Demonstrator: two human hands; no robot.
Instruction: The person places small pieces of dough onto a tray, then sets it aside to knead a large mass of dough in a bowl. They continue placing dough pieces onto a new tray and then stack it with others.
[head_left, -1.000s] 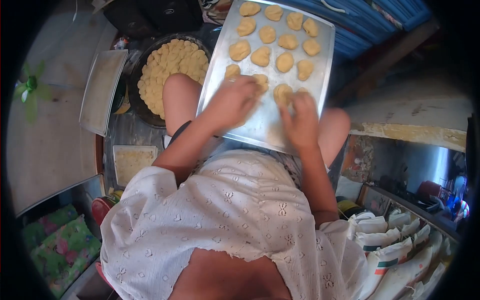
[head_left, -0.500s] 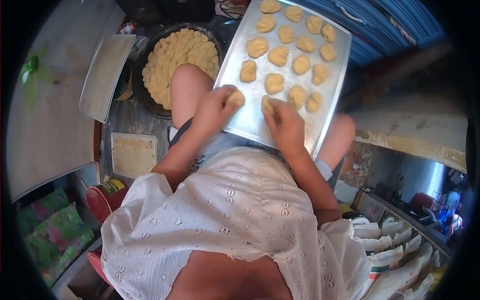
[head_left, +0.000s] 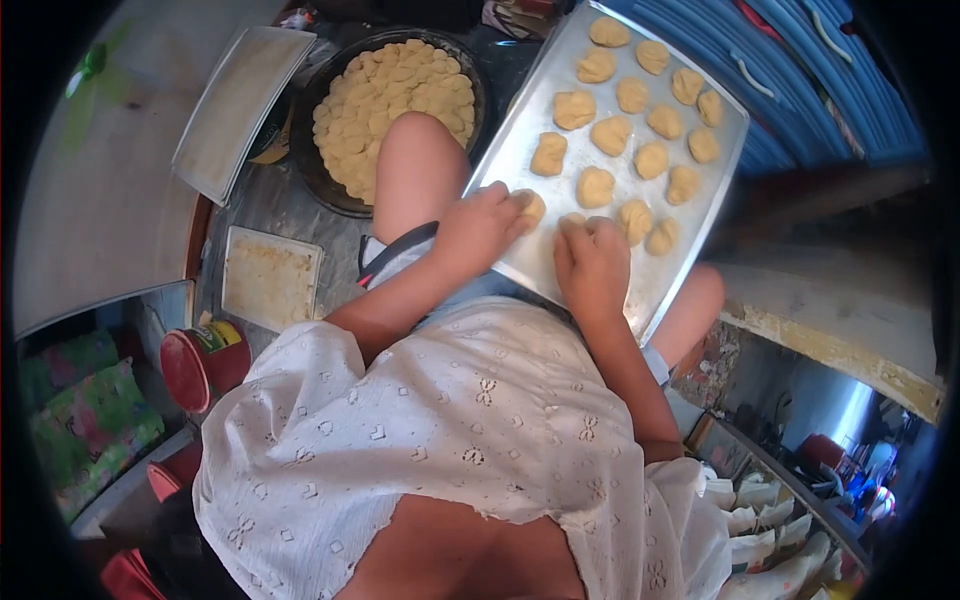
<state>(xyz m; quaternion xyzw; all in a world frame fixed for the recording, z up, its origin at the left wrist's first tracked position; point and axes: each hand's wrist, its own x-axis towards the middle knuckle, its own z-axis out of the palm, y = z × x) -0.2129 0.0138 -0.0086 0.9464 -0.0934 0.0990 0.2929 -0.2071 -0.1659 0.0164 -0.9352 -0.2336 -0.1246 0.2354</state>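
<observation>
A silver baking tray (head_left: 655,275) rests across my lap, with several lumps of dough in rows on it. My left hand (head_left: 487,228) is at the tray's near left edge, its fingers closed around a dough piece (head_left: 534,207) that sits at or just above the metal. To its right, my right hand (head_left: 597,262) has its fingertips pinched on another dough piece (head_left: 573,218), mostly hidden by the fingers. A pleated dough lump (head_left: 635,221) lies just past my right fingers, and a smaller dough lump (head_left: 662,237) is beside it.
Left of my knee, a large round dark pan (head_left: 303,150) holds many dough pieces packed together. A used tray (head_left: 243,105) leans near the left wall, and a smaller square tray (head_left: 272,278) lies on the floor. A red can (head_left: 207,365) stands at lower left.
The view has shifted, so the tray appears farther right and lower. Both hands have come down toward the tray's surface with their dough pieces and moved a little closer together.
</observation>
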